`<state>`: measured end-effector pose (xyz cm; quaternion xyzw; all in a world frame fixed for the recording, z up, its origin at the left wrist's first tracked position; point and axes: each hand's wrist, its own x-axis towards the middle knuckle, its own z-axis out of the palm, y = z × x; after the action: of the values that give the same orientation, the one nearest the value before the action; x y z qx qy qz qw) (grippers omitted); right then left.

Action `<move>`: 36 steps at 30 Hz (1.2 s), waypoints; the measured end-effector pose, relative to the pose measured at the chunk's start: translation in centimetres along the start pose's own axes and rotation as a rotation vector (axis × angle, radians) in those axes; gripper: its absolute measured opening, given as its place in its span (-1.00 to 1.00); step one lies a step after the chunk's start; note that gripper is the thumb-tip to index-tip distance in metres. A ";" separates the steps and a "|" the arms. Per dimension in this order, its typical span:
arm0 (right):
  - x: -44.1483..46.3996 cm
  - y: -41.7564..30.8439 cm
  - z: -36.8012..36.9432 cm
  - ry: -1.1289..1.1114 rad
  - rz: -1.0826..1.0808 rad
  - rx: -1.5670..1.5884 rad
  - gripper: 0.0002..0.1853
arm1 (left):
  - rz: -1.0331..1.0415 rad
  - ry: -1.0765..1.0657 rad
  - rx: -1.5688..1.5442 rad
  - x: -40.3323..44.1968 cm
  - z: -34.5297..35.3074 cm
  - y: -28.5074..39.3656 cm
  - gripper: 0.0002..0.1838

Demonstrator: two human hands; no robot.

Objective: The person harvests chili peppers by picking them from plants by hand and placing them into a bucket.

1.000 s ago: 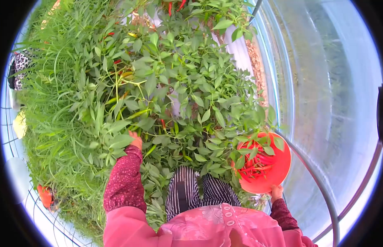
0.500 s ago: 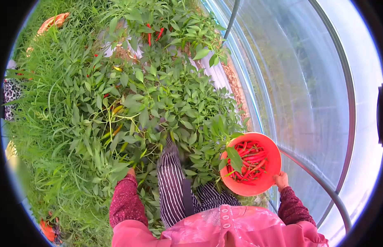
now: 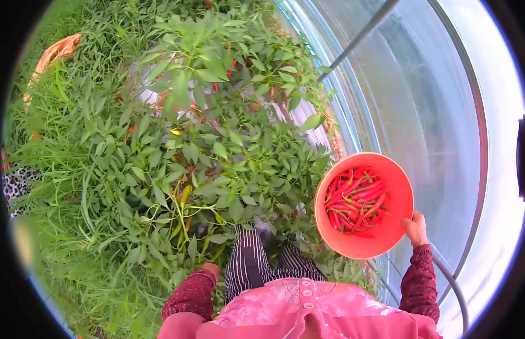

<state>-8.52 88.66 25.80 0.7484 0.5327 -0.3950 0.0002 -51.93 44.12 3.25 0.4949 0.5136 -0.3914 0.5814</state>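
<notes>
An orange-red bucket (image 3: 402,186) is held up at my right side, its mouth tilted toward me. My right hand (image 3: 416,229) grips its rim. Inside lies a pile of red chili peppers (image 3: 357,200), some with green stems. Low among the leaves at my left side, my left hand (image 3: 213,270) is partly seen beside the pepper plants (image 3: 161,186); its fingers are hidden, so what they hold does not show. Close above it hang green and yellowish peppers (image 3: 185,195).
Clear plastic greenhouse sheeting (image 3: 420,124) with metal hoops (image 3: 358,42) curves along the right. Tall grass (image 3: 59,186) grows on the left, where an orange cloth (image 3: 56,53) lies. Spotted fabric (image 3: 17,186) shows at the far left edge. Pale ground sheet (image 3: 310,124) shows between plants.
My right hand has lifted the bucket up and to the right, clear of the leaves that overlapped it. My left hand has shifted toward my legs. The view has tilted and my body has moved forward.
</notes>
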 end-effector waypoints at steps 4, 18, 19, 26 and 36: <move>-0.4 -4.8 3.8 -0.058 -0.107 0.135 -0.65 | 0.162 0.361 -0.525 -2.4 -2.4 -2.7 -0.57; 0.3 -23.6 6.5 -0.250 -0.500 0.005 -0.72 | 0.996 0.422 -2.210 -23.6 -22.6 9.3 -0.04; 0.4 -24.2 6.9 -0.289 -0.535 0.012 -0.71 | 1.088 0.636 -2.127 -23.2 -22.1 10.4 -0.12; 0.5 -32.4 14.0 -0.300 -0.759 -0.424 -0.67 | 0.732 0.801 -2.557 -21.0 -21.5 8.3 -0.44; 3.6 -53.3 30.3 -0.475 -1.015 -0.523 -0.66 | 0.665 0.957 -2.675 -22.3 -28.3 -7.8 -0.46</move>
<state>-68.51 101.85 25.25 0.2685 0.8870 -0.3580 0.1141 -69.12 68.96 24.34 -0.2307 0.4913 0.7172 0.4371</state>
